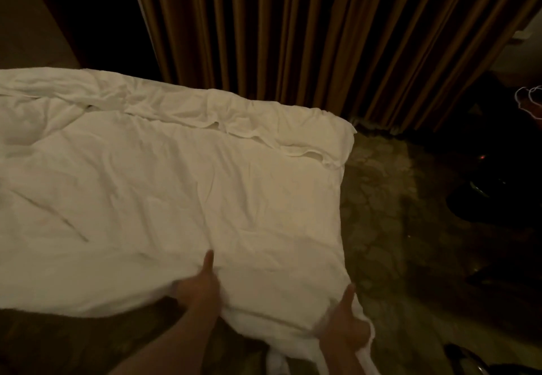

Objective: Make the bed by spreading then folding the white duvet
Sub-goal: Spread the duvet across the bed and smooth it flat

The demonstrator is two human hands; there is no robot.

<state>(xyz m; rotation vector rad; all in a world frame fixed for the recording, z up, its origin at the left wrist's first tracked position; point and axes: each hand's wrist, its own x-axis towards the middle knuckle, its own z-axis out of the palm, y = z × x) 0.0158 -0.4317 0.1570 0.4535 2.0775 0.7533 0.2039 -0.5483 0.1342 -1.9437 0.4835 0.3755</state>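
Note:
The white duvet (164, 187) lies spread and wrinkled over the bed, filling the left and middle of the head view. Its far edge is rumpled into a ridge. My left hand (199, 285) grips the near edge of the duvet, thumb pointing up on top of the fabric. My right hand (344, 323) clutches the near right corner, thumb also raised, with cloth bunched beneath it and hanging down past the wrist. Both forearms reach in from the bottom of the frame.
Brown pleated curtains (308, 37) hang behind the bed. Patterned carpet (390, 213) runs along the bed's right side. Dark objects (492, 198) sit on the floor at far right. The room is dim.

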